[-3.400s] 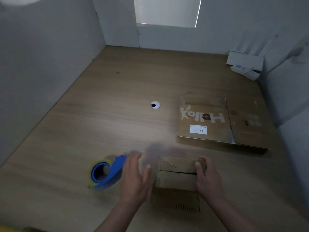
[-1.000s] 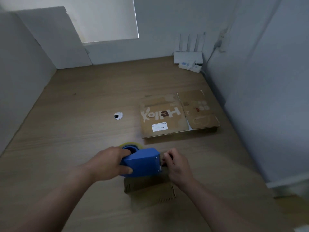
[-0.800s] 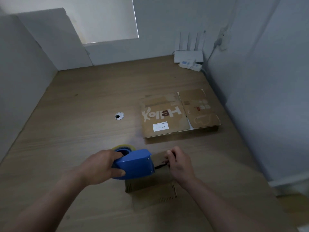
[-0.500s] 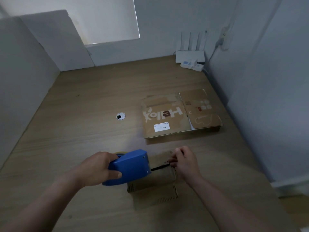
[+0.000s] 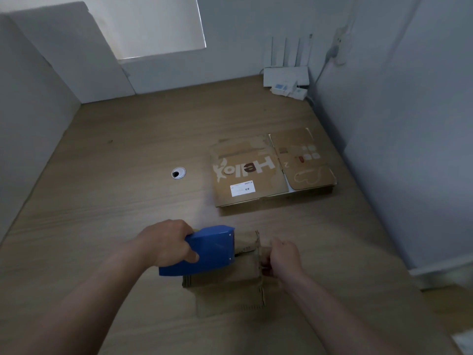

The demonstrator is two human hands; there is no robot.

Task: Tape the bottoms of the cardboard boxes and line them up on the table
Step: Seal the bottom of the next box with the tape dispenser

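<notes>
The left hand [image 5: 166, 243] is wrapped around the back of a blue tape dispenser [image 5: 204, 251], gripping it and holding it over the left part of a small cardboard box [image 5: 230, 275]. The right hand [image 5: 282, 258] is curled closed at the right edge of that box, fingers pinched together; it seems to pinch the tape end against the cardboard, though the dim light leaves this unsure.

The wooden table [image 5: 115, 201] carries everything. Beyond the small box, toward the far right, lies a stack of flattened cardboard boxes [image 5: 271, 170], the left panel printed "Hello" upside down with a white label below it. The small box itself sits at the near edge, just beside both hands, its corrugated flap edges showing. A white router [image 5: 285, 75] with upright antennas stands in the corner well beyond the small box. A round cable grommet [image 5: 178, 172] sits in the tabletop, beyond the small box and to its left.
</notes>
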